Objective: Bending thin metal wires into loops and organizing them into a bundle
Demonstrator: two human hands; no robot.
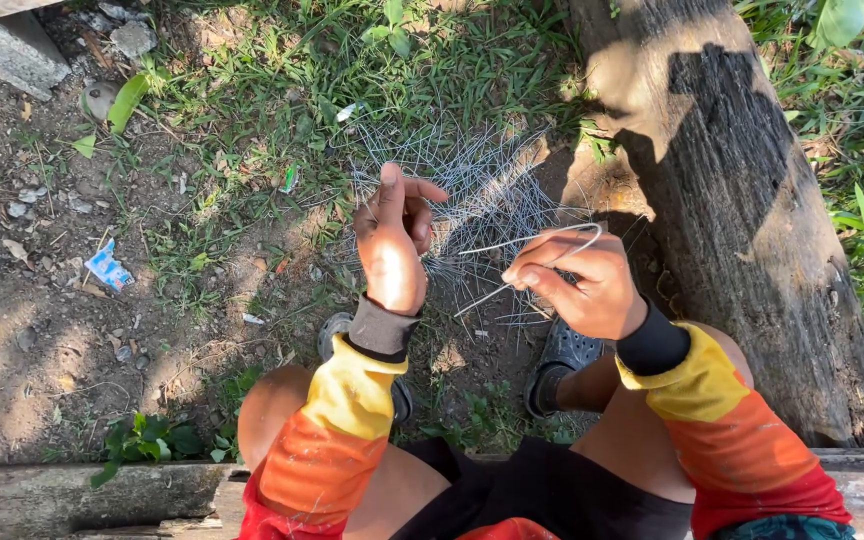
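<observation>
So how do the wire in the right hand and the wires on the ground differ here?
The wire in the right hand is a single strand, bent into a loop and lifted off the ground; the wires on the ground are many, mostly straight, fanned out on the grass. The right hand pinches the loop; the left hand is beside the bundle. Both look thin, grey and metallic.

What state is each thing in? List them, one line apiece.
left hand: raised, grip closed on the wire bundle.
right hand: fingers pinching the bent wire.
wire bundle: gathered at the left hand, strands fanned out over the grass.
bent wire: curved into a loop, pulled apart from the bundle.
log: lying on the ground, partly in shadow.
blue wrapper: crumpled, lying on the dirt.
</observation>
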